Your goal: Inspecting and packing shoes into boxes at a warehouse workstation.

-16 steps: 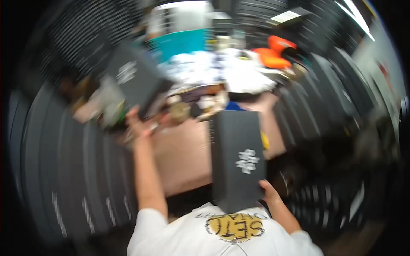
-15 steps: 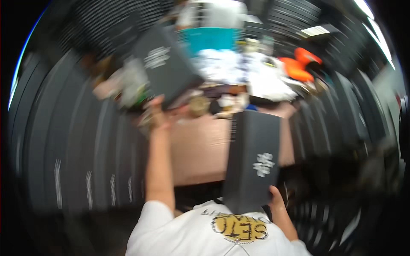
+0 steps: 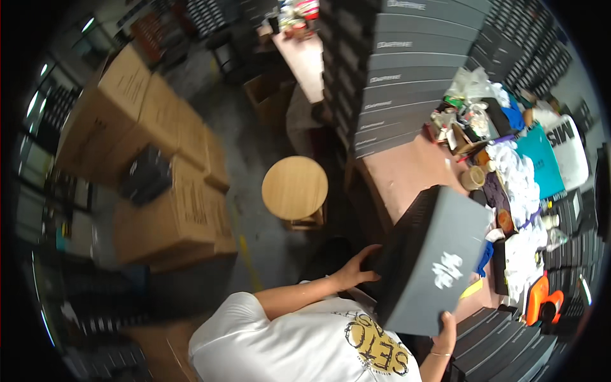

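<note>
"Grey box (image 3: 439, 261), lettered in white on its broad face: where exactly is it?"

"In front of the white shirt (image 3: 280, 328), tilted, over the near side of the pink bench (image 3: 398, 181). That lettered face is turned up. I can't tell whether any part of it rests on the bench."

"And the hands?"

"The right hand (image 3: 447, 331) pinches the lower right corner, thumb along the edge, the other fingers out of sight. The left hand (image 3: 355, 272) is at the dark side, thumb and forefinger well apart; the tips run into shadow, so I can't tell whether it grips."

"Which step would you call this?"

"Handling one box between two hands, I'd judge, rather than setting it down."

"What does the next move call for?"

"A sure left grip before the tilt changes, I think; otherwise the weight could hang on that one corner. Clearance matters too: a tall stack of boxes (image 3: 407, 83) stands past the box, and a row of dark boxes (image 3: 503, 347) lies near the right hand."
</note>
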Action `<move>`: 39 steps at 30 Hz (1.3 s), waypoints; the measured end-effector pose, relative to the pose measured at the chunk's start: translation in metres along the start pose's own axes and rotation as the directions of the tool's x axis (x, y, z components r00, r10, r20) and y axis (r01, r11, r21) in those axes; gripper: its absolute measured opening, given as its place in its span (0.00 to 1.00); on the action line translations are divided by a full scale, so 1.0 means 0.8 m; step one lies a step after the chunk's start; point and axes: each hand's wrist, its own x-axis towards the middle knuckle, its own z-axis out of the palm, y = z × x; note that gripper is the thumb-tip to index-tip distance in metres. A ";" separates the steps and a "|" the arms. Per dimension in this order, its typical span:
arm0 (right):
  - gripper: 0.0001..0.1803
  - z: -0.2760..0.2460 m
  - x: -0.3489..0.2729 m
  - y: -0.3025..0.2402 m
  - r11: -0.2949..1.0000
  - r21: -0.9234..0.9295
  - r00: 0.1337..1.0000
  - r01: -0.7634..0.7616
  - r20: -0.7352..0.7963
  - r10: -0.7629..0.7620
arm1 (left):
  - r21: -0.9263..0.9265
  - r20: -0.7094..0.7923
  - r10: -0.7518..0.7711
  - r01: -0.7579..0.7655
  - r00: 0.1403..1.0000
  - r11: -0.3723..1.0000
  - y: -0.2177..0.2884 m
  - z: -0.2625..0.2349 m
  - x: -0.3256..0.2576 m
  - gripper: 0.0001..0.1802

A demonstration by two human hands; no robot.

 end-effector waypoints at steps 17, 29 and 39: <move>0.37 0.411 0.077 0.090 0.842 -0.507 0.629 -0.184 0.598 0.497 | -0.399 -0.691 -0.139 -0.214 0.709 0.892 -0.032 -0.216 -0.270 0.38; 0.44 0.768 0.054 0.241 0.722 -0.689 0.170 0.058 0.720 0.673 | 0.104 -0.977 0.175 -0.453 0.119 0.886 -0.098 -0.489 -0.551 0.28; 0.28 0.689 0.163 0.147 0.675 -0.735 0.676 0.063 0.529 0.513 | -0.158 -0.949 -0.308 -0.746 -0.065 0.647 -0.201 -0.740 -0.558 0.20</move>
